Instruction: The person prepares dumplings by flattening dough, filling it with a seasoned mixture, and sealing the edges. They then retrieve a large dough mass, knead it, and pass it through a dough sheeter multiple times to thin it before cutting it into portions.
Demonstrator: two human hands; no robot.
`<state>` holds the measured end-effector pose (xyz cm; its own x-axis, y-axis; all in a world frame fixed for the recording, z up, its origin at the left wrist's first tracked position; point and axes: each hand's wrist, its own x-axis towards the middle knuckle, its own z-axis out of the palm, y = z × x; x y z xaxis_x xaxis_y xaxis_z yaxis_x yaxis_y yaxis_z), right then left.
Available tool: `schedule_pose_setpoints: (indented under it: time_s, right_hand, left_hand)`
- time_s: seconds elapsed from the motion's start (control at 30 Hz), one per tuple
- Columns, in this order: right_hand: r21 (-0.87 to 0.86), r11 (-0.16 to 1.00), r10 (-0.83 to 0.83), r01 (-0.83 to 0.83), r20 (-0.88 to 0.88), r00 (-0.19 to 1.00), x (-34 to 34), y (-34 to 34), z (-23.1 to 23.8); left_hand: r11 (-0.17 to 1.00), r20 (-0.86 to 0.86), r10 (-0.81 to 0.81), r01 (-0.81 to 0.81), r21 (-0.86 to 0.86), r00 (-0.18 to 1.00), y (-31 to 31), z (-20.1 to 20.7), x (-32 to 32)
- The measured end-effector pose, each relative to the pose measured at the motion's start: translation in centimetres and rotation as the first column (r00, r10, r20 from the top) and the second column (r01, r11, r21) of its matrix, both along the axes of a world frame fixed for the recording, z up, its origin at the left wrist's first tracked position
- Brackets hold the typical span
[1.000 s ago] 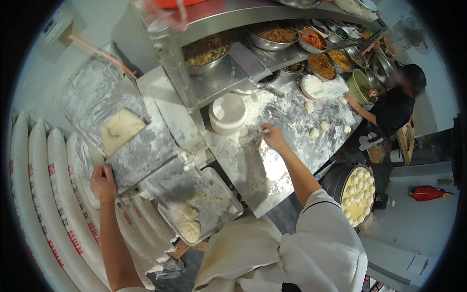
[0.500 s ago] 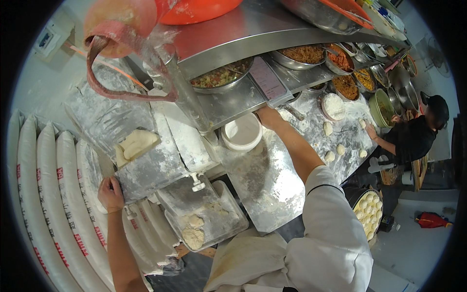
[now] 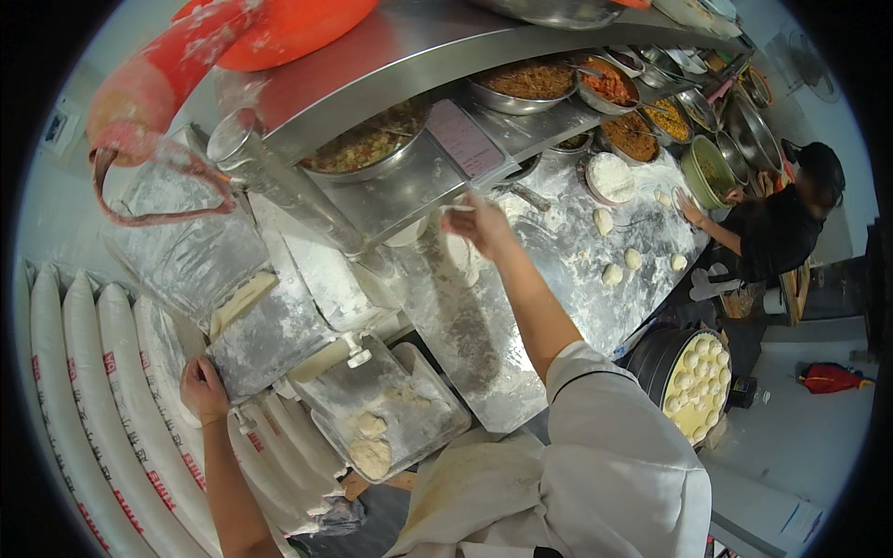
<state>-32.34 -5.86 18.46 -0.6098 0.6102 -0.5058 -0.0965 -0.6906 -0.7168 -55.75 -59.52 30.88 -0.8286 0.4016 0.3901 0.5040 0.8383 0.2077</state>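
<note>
My left hand [image 3: 203,389] is closed beside the near left corner of a floury metal dough roller machine [image 3: 270,349]. What its fingers hold, if anything, is hidden. A pale slab of dough [image 3: 244,302] sits in the machine's slot, only a narrow strip of it showing. Over the floury steel worktable [image 3: 484,344], my right hand [image 3: 479,228] is raised with bent fingers smeared by motion. White flour lies beneath it. Left of that hand, a white tub [image 3: 407,231] is mostly hidden under the shelf. Below the machine, a tray [image 3: 409,451] holds dough scraps [image 3: 370,456].
White sacks [image 3: 88,400] line the left. A floury red-handled pitcher-like object [image 3: 139,102] juts over the machine. Bowls of fillings [image 3: 526,84] fill the shelf. Dough pieces [image 3: 633,259] and a flour bowl [image 3: 611,177] lie right, near a co-worker [image 3: 791,223] and a round pan of buns [image 3: 693,386].
The dough has sunk into the slot. The tub has slipped further under the shelf, and my right hand has come off its rim. My left hand stays by the machine. The view has shifted.
</note>
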Motion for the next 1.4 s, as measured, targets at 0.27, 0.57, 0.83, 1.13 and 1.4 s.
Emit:
schedule_pose_setpoints:
  time_s: [0.27, 0.57, 0.83, 1.13, 1.4]
  right_hand:
    - [0.111, 0.955, -0.282, 0.275, 0.048, 0.958, 0.8, 8.6, 1.9]
    - [0.255, 0.899, -0.395, 0.355, 0.127, 0.91, 9.3, 19.5, 0.6]
    - [0.775, -0.03, 0.063, -0.631, 0.631, 0.773, 1.9, 10.0, -2.4]
    - [0.955, 0.171, -0.244, -0.242, 0.279, 0.929, -0.6, 6.4, -6.5]
    - [-0.118, 0.926, 0.328, -0.359, -0.219, 0.919, 2.1, -17.5, 5.2]
  left_hand:
    - [1.0, 0.016, -0.007, 0.007, -0.022, 1.0, -0.6, -0.9, -0.6]
    - [0.993, -0.016, -0.116, 0.116, 0.015, 0.993, 0.8, -2.8, -1.6]
    - [1.0, 0.001, -0.012, 0.012, -0.011, 1.0, -0.8, -0.4, 0.2]
    - [0.997, 0.05, 0.054, -0.057, 0.047, 0.997, -0.2, -0.2, 0.1]
    - [0.999, 0.017, -0.002, 0.003, -0.037, 1.0, -1.0, 0.1, -0.2]
